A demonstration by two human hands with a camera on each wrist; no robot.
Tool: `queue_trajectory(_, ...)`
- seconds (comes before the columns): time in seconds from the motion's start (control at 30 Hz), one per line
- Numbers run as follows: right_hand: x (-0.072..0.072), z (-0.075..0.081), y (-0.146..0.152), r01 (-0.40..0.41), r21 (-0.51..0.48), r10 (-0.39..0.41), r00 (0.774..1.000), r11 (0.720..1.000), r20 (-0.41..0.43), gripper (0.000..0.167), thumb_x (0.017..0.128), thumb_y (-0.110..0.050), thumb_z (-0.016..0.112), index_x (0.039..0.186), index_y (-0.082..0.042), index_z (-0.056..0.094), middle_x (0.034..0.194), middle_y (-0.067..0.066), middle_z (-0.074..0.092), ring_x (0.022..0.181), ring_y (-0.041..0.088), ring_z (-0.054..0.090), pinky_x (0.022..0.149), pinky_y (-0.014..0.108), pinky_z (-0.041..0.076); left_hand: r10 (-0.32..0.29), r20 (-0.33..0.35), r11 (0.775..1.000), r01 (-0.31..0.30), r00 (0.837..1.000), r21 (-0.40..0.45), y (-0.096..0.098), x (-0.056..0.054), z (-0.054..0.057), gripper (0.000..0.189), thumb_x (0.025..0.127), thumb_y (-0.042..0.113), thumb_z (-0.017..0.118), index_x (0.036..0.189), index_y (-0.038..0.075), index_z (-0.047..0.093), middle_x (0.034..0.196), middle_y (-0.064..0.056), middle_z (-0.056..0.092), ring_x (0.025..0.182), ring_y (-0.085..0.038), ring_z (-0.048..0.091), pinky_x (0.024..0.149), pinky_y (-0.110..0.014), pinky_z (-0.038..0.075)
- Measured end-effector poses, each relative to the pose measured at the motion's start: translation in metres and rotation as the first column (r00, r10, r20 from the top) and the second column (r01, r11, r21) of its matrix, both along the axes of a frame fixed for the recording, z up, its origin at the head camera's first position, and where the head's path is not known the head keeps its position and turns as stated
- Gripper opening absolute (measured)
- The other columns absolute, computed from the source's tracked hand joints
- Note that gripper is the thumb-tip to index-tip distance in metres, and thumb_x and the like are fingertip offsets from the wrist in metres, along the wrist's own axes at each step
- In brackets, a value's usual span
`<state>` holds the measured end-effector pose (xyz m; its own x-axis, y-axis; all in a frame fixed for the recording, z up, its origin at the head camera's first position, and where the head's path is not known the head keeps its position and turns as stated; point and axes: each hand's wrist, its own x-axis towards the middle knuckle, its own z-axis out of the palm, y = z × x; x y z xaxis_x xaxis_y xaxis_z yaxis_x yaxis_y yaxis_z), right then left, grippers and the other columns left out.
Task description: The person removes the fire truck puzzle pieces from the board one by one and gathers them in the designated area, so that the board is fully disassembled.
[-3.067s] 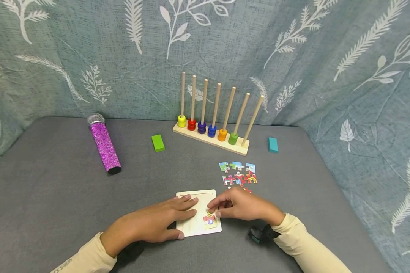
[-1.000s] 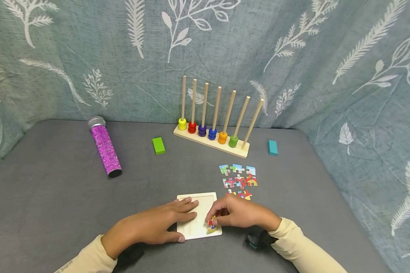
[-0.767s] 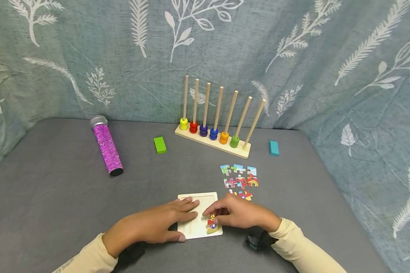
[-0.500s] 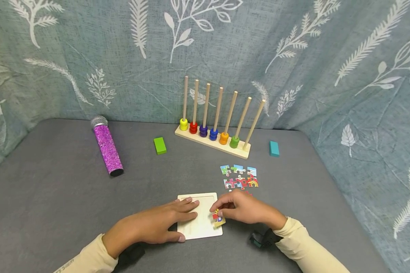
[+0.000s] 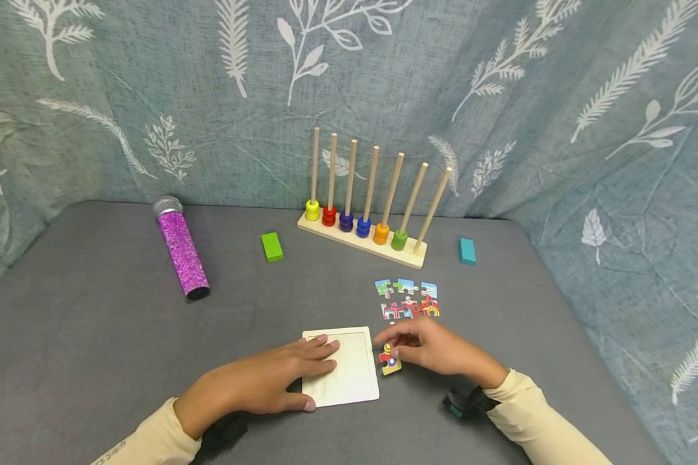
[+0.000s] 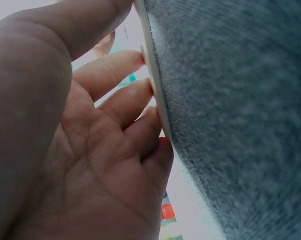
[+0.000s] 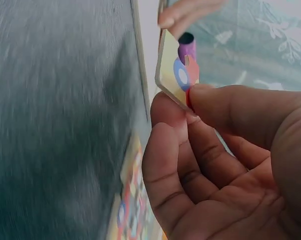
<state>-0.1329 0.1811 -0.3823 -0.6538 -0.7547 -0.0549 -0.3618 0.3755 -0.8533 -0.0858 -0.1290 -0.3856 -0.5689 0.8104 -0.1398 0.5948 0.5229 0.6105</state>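
Note:
My left hand [image 5: 282, 378] lies with straight fingers on the left part of a square wooden puzzle tray [image 5: 351, 391]. In the left wrist view its fingertips touch the tray's edge. Just right of the tray, my right hand [image 5: 436, 347] pinches a puzzle piece [image 5: 391, 365] between thumb and fingers. Yellow, red and blue print shows on that piece, and in the right wrist view it is tilted and raised off the cloth. Several loose puzzle pieces [image 5: 408, 308] lie beyond the right hand, which hides some of them.
At the back stands a wooden peg rack [image 5: 360, 242] with coloured beads. A green block [image 5: 272, 247] and a purple glitter microphone [image 5: 183, 255] lie to the left. On the right is a teal block [image 5: 466, 252]. A patterned curtain hangs behind the grey table.
My right hand has lifted the puzzle piece out of the tray's right corner and carried it right, past the tray's edge. The left hand has stayed on the tray.

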Motion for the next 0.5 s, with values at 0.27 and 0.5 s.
queue_trajectory(0.27,-0.008,0.002,0.022,0.049,-0.031,-0.052,0.996,0.998,-0.078,0.023,0.088,0.01,0.059,0.106,0.003,0.072,0.1,0.011,0.071,0.075,0.006,0.056,0.063,0.022,0.048,-0.009,-0.014,1.0,0.009,1.0,0.001,0.001,0.001,0.0,0.057,0.091,0.026,0.069,0.142,0.007,0.051,0.156,-0.006,0.031,0.145,-0.027,0.021,0.113,-0.044,0.025)
queue_trajectory(0.5,-0.018,0.004,0.037,0.108,-0.011,-0.109,0.991,0.994,-0.081,0.023,0.089,0.009,0.059,0.108,0.005,0.071,0.102,0.014,0.07,0.076,0.008,0.058,0.064,0.024,0.05,-0.004,-0.024,1.0,0.004,1.0,0.007,0.0,0.001,0.0,0.057,0.091,0.026,0.069,0.141,0.006,0.051,0.155,-0.007,0.032,0.144,-0.028,0.022,0.113,-0.045,0.025)
